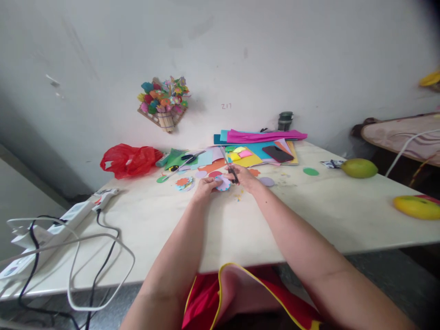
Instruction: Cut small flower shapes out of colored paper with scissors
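Observation:
Over the middle of the table, my left hand is closed on a pale lilac paper circle with bluish marks at its rim. Beside it, my right hand grips a pair of scissors, their blades angled away from me toward the wall. Whether the blades touch the circle is hard to tell. A red paper circle lies just behind the held one. To the left is a small pile of scalloped paper cut-outs, orange on top. A lilac circle lies right of my right hand.
Coloured paper sheets and a dark phone lie at the back. A red plastic bag sits back left. Power strips with cables run along the left edge. A green mango and a yellow mango are at right.

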Available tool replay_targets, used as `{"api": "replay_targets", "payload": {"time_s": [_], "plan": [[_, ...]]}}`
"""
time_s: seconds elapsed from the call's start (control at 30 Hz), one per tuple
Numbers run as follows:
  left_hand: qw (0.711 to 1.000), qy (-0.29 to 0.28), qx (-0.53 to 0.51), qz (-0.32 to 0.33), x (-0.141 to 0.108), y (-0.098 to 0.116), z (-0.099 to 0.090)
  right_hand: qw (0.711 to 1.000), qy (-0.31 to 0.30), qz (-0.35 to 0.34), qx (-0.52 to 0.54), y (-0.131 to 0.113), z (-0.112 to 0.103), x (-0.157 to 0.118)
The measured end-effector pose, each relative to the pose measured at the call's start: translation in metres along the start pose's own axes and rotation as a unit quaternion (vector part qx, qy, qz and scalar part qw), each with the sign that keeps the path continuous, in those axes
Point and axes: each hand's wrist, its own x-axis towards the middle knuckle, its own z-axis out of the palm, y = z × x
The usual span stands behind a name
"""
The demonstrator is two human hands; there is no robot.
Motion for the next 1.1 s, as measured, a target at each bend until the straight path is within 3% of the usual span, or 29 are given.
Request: {"api": "replay_targets", "payload": {"time_s": [0.27,0.57,1.1], "plan": [[1.0,-0.008,-0.004,-0.021,0.0,-0.001,0.001,1.0,-0.016,0.009,0.004,-0.007,0.003,-0.006],[0.998,0.051,-0.031,0.009,0.005,-0.005,-0.001,1.0,0.014,0.014,-0.001,-0.007,0.011,-0.008],[0.994,0.09,-0.058,0.015,0.007,-0.007,-0.002,0.998,0.047,0.031,0.013,-0.002,0.02,-0.006]]}}
